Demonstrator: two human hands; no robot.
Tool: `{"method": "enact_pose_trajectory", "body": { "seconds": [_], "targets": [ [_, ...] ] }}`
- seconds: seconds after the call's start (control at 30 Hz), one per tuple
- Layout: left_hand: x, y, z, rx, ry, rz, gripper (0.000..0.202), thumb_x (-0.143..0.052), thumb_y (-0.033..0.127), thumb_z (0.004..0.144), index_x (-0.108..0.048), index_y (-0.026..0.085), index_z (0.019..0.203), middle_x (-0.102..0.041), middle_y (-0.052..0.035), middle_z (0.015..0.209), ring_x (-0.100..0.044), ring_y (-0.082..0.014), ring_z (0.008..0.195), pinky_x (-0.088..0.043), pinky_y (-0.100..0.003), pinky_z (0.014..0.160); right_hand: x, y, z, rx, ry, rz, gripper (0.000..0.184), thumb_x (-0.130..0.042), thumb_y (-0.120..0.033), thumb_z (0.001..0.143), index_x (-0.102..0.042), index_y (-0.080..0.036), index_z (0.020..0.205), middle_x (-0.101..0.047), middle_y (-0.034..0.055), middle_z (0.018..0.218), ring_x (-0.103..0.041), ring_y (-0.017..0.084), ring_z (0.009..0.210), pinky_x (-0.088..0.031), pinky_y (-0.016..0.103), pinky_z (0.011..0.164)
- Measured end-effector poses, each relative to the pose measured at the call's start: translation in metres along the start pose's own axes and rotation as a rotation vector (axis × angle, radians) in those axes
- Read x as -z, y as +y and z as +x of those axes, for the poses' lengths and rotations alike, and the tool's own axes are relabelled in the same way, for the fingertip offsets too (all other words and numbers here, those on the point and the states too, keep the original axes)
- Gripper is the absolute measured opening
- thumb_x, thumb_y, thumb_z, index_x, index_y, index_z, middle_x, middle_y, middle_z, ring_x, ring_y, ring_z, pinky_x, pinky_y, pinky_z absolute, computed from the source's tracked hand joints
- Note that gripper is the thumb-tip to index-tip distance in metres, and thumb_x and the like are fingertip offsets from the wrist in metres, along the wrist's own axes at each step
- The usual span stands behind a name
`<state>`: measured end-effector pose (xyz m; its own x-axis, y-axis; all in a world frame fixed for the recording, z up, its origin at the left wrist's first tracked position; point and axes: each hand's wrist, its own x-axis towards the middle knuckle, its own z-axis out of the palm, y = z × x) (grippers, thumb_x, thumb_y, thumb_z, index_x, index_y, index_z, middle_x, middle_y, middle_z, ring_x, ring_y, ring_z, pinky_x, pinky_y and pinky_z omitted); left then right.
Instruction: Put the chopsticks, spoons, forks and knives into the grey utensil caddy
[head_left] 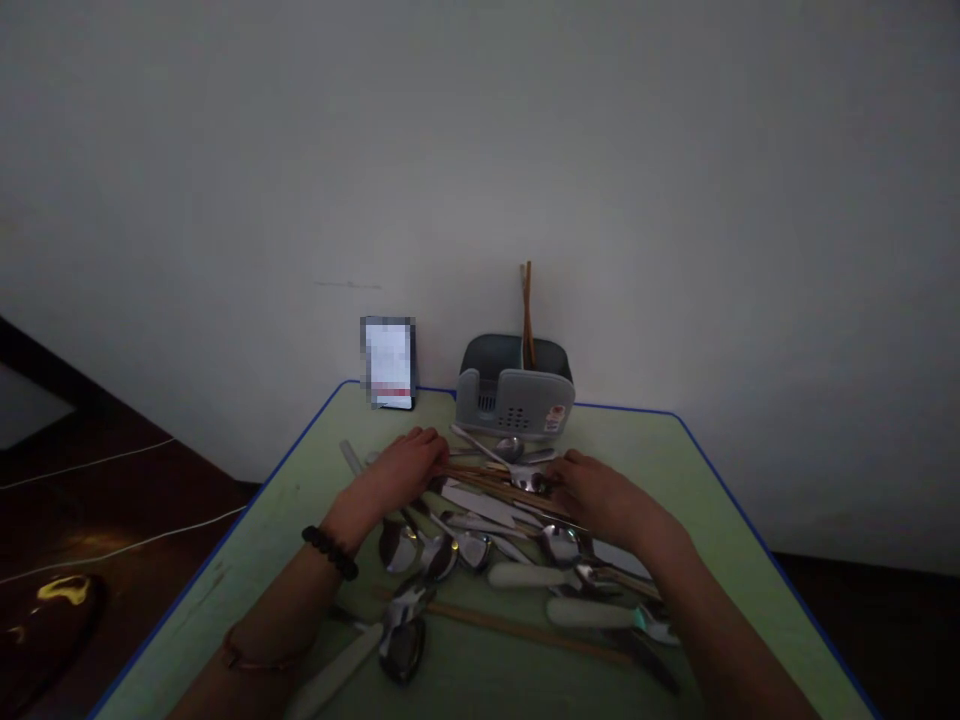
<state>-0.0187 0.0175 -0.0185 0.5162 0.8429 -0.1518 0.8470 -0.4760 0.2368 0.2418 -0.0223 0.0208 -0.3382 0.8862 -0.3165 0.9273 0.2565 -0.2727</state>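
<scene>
My left hand (409, 465) is closed around the left ends of a few wooden chopsticks (499, 484) above the cutlery pile. At their right ends, the curled fingers of my right hand (596, 492) close on the same chopsticks; its fingertips are partly hidden. Just behind them lie a metal spoon (510, 447) and another long-handled one (525, 478). A broad flat knife blade (476, 503) sits below the chopsticks. Nearer to me are several spoons, among them a round-bowled spoon (398, 546), and a white-handled utensil (532, 575).
A grey cutlery holder (517, 400) stands by the wall, with chopsticks (528, 315) upright in its right compartment. To its left a phone (390, 362) leans on the wall. One loose chopstick (525, 630) lies near the front of the green, blue-edged table (720, 560).
</scene>
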Motion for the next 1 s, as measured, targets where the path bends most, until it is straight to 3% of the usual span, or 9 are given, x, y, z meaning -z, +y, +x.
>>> {"method": "enact_pose_trajectory", "body": {
  "seconds": [0.17, 0.33, 0.43, 0.53, 0.7, 0.83, 1.0],
  "targets": [
    [0.02, 0.001, -0.007, -0.009, 0.069, -0.116, 0.014, -0.047, 0.021, 0.089, -0.061, 0.017, 0.091, -0.063, -0.006, 0.093, -0.057, -0.02, 0.089, -0.043, -0.032, 0.081, 0.001, 0.007, 0.003, -0.009, 0.026, -0.014, 0.024, -0.045, -0.018, 0.086, -0.066, -0.014, 0.098, -0.063, 0.014, 0.1, -0.059, 0.021, 0.088, -0.042, 0.027, 0.077],
    [0.039, 0.004, -0.017, -0.134, 0.359, -0.419, 0.016, -0.052, 0.03, 0.089, -0.064, 0.02, 0.088, -0.065, -0.0016, 0.087, -0.059, -0.0141, 0.08, -0.046, -0.024, 0.072, 0.01, 0.008, 0.002, -0.022, 0.035, 0.031, 0.026, -0.042, -0.02, 0.087, -0.067, -0.014, 0.092, -0.065, 0.0137, 0.094, -0.06, 0.022, 0.084, -0.043, 0.03, 0.073],
    [0.045, 0.007, -0.02, -0.138, 0.551, -0.522, 0.011, -0.059, 0.029, 0.085, -0.065, 0.02, 0.085, -0.067, -0.0006, 0.083, -0.06, -0.013, 0.076, -0.047, -0.022, 0.068, 0.014, 0.005, 0.001, -0.001, 0.089, 0.093, 0.024, -0.042, -0.021, 0.087, -0.065, -0.014, 0.091, -0.065, 0.0133, 0.095, -0.06, 0.023, 0.086, -0.044, 0.032, 0.076],
    [0.048, 0.013, -0.022, -0.133, 0.67, -0.613, 0.005, -0.064, 0.025, 0.081, -0.066, 0.02, 0.08, -0.068, 0.0004, 0.081, -0.062, -0.0127, 0.076, -0.049, -0.021, 0.069, 0.018, 0.0, -0.004, 0.084, 0.154, 0.215, 0.025, -0.042, -0.027, 0.089, -0.063, -0.015, 0.099, -0.065, 0.0114, 0.098, -0.06, 0.023, 0.089, -0.044, 0.032, 0.078],
    [0.051, 0.031, -0.025, -0.102, 0.711, -0.855, 0.005, -0.066, 0.021, 0.078, -0.066, 0.02, 0.082, -0.068, 0.0008, 0.08, -0.063, -0.0117, 0.07, -0.053, -0.022, 0.065, 0.031, -0.012, -0.018, 0.206, 0.225, 0.33, 0.027, -0.038, -0.031, 0.094, -0.061, -0.019, 0.1, -0.066, 0.0072, 0.092, -0.06, 0.019, 0.082, -0.043, 0.029, 0.073],
    [0.054, 0.047, -0.031, -0.096, 0.796, -1.083, 0.017, -0.068, 0.02, 0.076, -0.059, 0.02, 0.09, -0.069, 0.0022, 0.082, -0.064, -0.0104, 0.065, -0.054, -0.022, 0.062, 0.041, -0.022, -0.032, 0.222, 0.285, 0.382, 0.022, -0.047, -0.032, 0.091, -0.057, -0.02, 0.106, -0.067, 0.0048, 0.09, -0.059, 0.017, 0.076, -0.042, 0.026, 0.066],
    [0.07, 0.059, -0.048, -0.192, 0.808, -1.052, 0.007, -0.057, 0.02, 0.085, -0.062, 0.019, 0.091, -0.069, 0.0002, 0.084, -0.063, -0.0088, 0.062, -0.053, -0.022, 0.063, 0.048, -0.034, -0.049, 0.301, 0.395, 0.383, 0.02, -0.043, -0.03, 0.093, -0.056, -0.019, 0.104, -0.067, 0.0048, 0.091, -0.059, 0.015, 0.078, -0.043, 0.025, 0.07]
  ]
}}
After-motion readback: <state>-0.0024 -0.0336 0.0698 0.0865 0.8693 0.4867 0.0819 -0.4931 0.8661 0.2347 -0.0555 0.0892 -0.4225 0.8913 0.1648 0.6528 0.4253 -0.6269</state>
